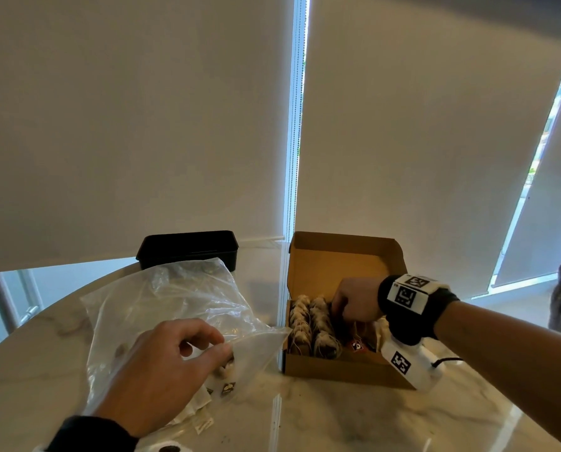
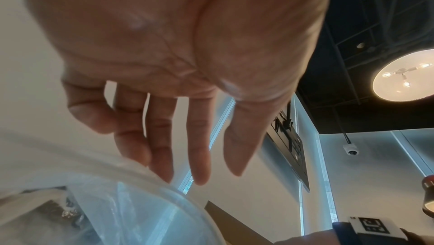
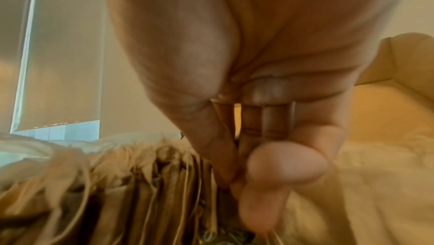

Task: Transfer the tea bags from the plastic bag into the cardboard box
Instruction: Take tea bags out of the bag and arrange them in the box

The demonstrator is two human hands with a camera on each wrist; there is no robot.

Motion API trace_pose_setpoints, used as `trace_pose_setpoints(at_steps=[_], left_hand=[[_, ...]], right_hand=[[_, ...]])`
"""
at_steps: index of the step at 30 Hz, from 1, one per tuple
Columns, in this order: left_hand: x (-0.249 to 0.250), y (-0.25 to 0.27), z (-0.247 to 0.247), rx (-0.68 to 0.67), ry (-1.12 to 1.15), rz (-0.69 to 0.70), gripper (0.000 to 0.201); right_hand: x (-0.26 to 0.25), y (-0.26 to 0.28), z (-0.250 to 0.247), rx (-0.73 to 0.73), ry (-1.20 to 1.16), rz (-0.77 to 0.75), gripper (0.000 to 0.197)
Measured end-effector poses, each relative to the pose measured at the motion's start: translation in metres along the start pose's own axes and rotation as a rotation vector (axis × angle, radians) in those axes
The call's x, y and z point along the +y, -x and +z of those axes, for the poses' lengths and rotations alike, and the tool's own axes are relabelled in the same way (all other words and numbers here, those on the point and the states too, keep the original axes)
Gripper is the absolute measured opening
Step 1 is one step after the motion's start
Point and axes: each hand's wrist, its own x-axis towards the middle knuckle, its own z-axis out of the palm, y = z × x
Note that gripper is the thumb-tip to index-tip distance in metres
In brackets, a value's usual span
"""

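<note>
The open brown cardboard box (image 1: 334,367) sits under the right hand (image 1: 357,305), its lid standing up behind the knuckles. Two packed rows of pale paper tea bags with strings (image 1: 311,324) fill the box's side toward the left hand; a red tag lies loose near its front wall. The right hand reaches down into the box, thumb and fingers (image 3: 281,165) drawn together beside the packed bags; whether they pinch one I cannot tell. The clear crumpled plastic bag (image 1: 174,298) lies under and beyond the left hand (image 1: 161,370), its mouth pointing toward the box, with a few tea bags and tags left inside near the fingertips. The left hand rests on the bag, fingers loosely spread and lightly bent, holding the film down without gripping it. A black rectangular plastic tub (image 1: 187,249) stands beyond the bag. Everything sits on a round pale marble bench (image 1: 337,415) before drawn cream roller blinds (image 1: 125,125).
</note>
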Motion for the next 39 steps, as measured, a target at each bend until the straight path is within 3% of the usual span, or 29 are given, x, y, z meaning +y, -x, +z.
trace_pose_setpoints(at_steps=[4, 7, 9, 13, 17, 23, 28, 31, 35, 39], left_hand=[[-0.001, -0.001, 0.002, 0.007, -0.030, 0.018, 0.042], [-0.001, -0.001, 0.003, 0.004, -0.031, 0.026, 0.032], [-0.002, 0.000, 0.003, 0.011, -0.023, 0.025, 0.019], [-0.002, 0.001, 0.003, 0.012, -0.023, 0.028, 0.030], [-0.003, 0.001, 0.003, 0.017, -0.024, 0.036, 0.015], [-0.002, 0.001, 0.002, 0.010, -0.019, 0.039, 0.017], [-0.003, 0.002, 0.004, 0.008, -0.038, 0.045, 0.020], [-0.003, 0.002, 0.003, 0.007, -0.024, 0.050, 0.034], [-0.004, 0.001, 0.004, 0.023, 0.010, 0.041, 0.015], [-0.005, 0.001, -0.001, 0.001, 0.027, 0.026, 0.022]], right_hand=[[0.007, 0.009, -0.010, 0.022, -0.072, -0.027, 0.024], [0.015, 0.018, -0.022, 0.131, -0.061, 0.013, 0.013], [0.019, 0.019, -0.025, 0.188, 0.038, 0.071, 0.018], [0.022, 0.010, -0.017, 0.218, 0.103, 0.118, 0.029], [0.019, 0.000, -0.008, 0.243, 0.202, 0.083, 0.023], [0.021, -0.003, -0.009, 0.288, 0.282, 0.039, 0.009], [0.024, -0.003, -0.005, 0.255, 0.308, 0.056, 0.015], [0.025, -0.007, -0.003, 0.235, 0.314, 0.056, 0.020], [0.020, 0.002, -0.015, 0.279, 0.246, -0.001, 0.021], [-0.011, 0.038, -0.027, 0.323, 0.062, -0.198, 0.022]])
